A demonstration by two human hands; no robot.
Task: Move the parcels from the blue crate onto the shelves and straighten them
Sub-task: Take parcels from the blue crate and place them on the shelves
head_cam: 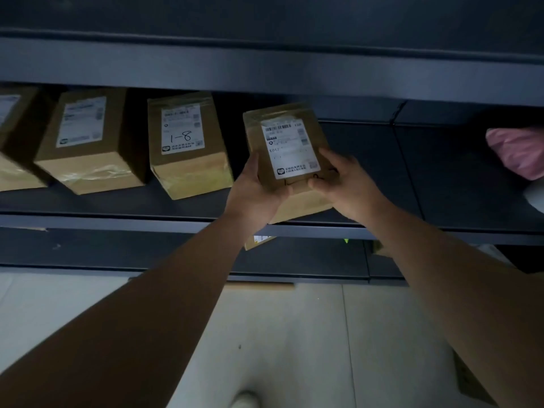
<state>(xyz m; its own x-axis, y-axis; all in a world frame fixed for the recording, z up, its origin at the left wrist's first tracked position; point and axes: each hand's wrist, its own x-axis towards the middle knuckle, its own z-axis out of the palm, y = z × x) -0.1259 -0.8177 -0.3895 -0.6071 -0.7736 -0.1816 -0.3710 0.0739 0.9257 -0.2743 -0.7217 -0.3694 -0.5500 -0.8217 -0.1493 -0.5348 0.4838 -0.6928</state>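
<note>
**Both hands clamped on a parcel at the shelf's front edge**

Head view. Two bare forearms reaching up from the 6 and 5 o'clock corners, converging just right of centre. Left hand [255,192] cupped around the lower left corner of the parcel [287,148], thumb lying up along its left edge, fingers wrapped beneath and out of sight. Right hand [343,184] closed on the lower right corner, fingers curled over the top face beside the label [290,150], thumb pressing near the label's bottom edge. Wrists bent slightly inward, elbows well apart, both arms nearly straight.

Parcel gripped between the two hands, tilted a little clockwise, label up, printed "E012" with a handwritten mark below it partly covered by the right hand. Front face hanging over the front lip of the shelf [123,222]; whether the base rests fully on the board cannot be told.

At 9 o'clock from the held parcel, box 1-8 [185,145] standing on the same shelf, apart from the hands, marked "1-8" by hand on its label. Further toward 9 o'clock, second box [88,139], then a third box [14,136] cut off by the frame edge. At 3 o'clock, well apart, a pink bag [518,151] on the same level. Below the shelf lip, at 6 o'clock from the parcel, a corner of another carton [259,241] peeking out. Pale floor [294,334] at the bottom. Blue crate out of sight.
</note>
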